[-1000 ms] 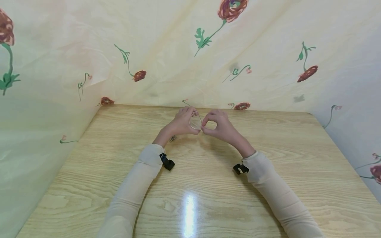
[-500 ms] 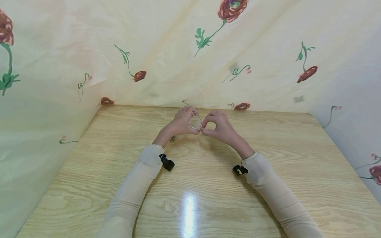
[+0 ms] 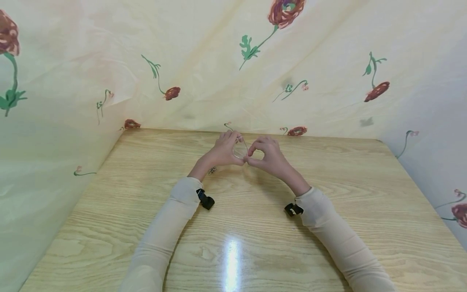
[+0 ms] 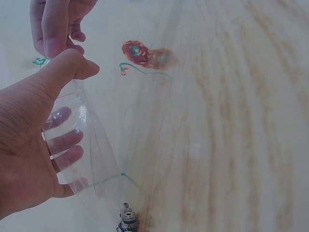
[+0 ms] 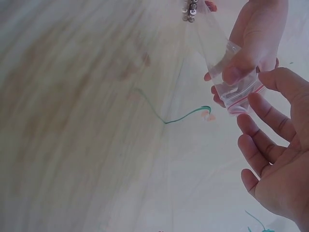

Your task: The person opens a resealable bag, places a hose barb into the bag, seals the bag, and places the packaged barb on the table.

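A clear zip-lock bag (image 5: 234, 92) with a red line along its zip hangs between the two hands above the far part of the table. My left hand (image 3: 223, 150) grips it, its thumb over the plastic and the other fingers seen through the film in the left wrist view. At the zip end, my right hand (image 3: 268, 155) pinches the edge between thumb and forefinger; its remaining fingers are loosely bent. Beside the left wrist lies a small cluster of shiny metal pieces (image 3: 212, 170), also visible at the bottom of the left wrist view; their exact kind is unclear.
The wood-grain table (image 3: 251, 227) reaches back to a cream cloth (image 3: 204, 69) printed with red flowers, which also hangs at both sides. Black camera mounts (image 3: 205, 199) sit at both wrists. A bright light reflection falls on the near part of the table.
Both hands stay nearly in place around the bag. The right hand has shifted very slightly left along the zip edge; the metal pieces have not moved.
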`<action>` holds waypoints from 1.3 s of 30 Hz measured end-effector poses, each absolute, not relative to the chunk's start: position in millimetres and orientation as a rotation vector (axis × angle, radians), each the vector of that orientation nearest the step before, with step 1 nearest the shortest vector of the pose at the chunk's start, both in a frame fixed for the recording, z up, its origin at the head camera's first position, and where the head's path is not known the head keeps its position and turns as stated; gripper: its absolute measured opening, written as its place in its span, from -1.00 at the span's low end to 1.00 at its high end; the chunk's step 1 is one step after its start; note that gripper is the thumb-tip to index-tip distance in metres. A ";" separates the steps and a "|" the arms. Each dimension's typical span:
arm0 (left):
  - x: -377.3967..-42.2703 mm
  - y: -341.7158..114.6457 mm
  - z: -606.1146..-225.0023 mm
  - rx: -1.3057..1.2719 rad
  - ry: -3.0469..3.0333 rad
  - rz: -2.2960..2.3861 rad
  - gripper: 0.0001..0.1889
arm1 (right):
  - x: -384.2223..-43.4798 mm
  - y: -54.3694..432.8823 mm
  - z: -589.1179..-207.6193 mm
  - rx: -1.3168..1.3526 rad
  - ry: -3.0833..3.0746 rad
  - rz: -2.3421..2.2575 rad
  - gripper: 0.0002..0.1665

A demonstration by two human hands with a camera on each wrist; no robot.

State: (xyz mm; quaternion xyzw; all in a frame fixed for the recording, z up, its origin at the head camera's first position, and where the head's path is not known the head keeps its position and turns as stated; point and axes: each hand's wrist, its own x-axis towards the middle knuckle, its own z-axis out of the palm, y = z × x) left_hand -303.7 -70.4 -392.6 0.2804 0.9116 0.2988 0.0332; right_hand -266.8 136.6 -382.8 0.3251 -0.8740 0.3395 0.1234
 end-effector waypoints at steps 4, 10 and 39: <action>-304.2 -69.4 -393.8 0.861 2.803 0.922 -0.30 | -266.5 136.2 -383.2 0.943 -2.549 0.991 -0.88; -304.2 -68.5 -395.0 0.879 2.811 0.935 -0.30 | -267.3 134.9 -384.3 0.936 -2.563 0.988 -0.91; -302.6 -79.9 -381.2 0.869 2.769 1.081 -0.21 | -271.0 140.9 -378.3 0.905 -2.549 0.960 -0.93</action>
